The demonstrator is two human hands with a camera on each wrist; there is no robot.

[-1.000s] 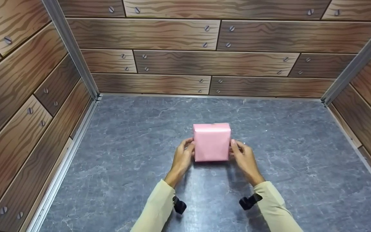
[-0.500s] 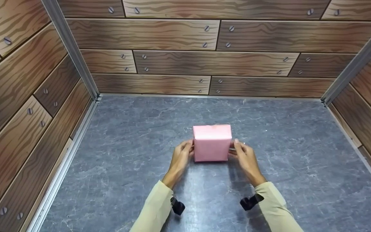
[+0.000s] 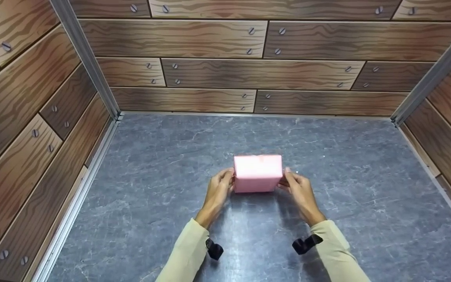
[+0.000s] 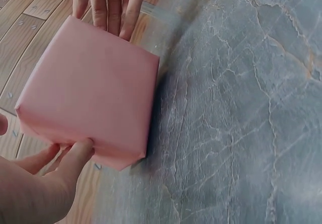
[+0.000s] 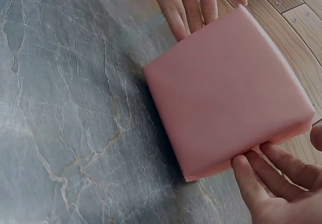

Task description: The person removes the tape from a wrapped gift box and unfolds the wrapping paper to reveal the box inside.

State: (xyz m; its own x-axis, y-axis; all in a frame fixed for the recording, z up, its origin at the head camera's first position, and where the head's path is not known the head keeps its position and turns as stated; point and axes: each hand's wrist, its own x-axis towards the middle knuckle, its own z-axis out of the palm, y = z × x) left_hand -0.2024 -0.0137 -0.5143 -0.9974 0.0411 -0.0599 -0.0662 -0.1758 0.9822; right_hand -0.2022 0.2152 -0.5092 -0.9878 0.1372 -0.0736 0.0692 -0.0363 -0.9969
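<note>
A pink wrapped box (image 3: 257, 172) stands between my two hands, its bright top face and narrower front face showing in the head view. Its lower edge is close to the grey marbled surface (image 3: 163, 196), with a dark shadow beneath. On the left side, my left hand (image 3: 218, 192) presses fairly straight fingers (image 4: 78, 158) against the box, its thumb apart from it. Opposite, my right hand (image 3: 300, 194) presses the other side with extended fingers (image 5: 246, 178); that thumb also stands off the box. Part of each hand's fingers is hidden by the box in the head view.
Wood-patterned panels form the back wall (image 3: 210, 72), the left wall (image 3: 26, 129) and the right wall (image 3: 441, 129). Metal profiles run up the back corners. A black wrist camera (image 3: 214, 249) sits at the left sleeve, another black camera (image 3: 303, 245) at the right.
The box has tipped, so more of its top face and less of its front face shows. Both hands have stayed at its sides, shifting only slightly outward.
</note>
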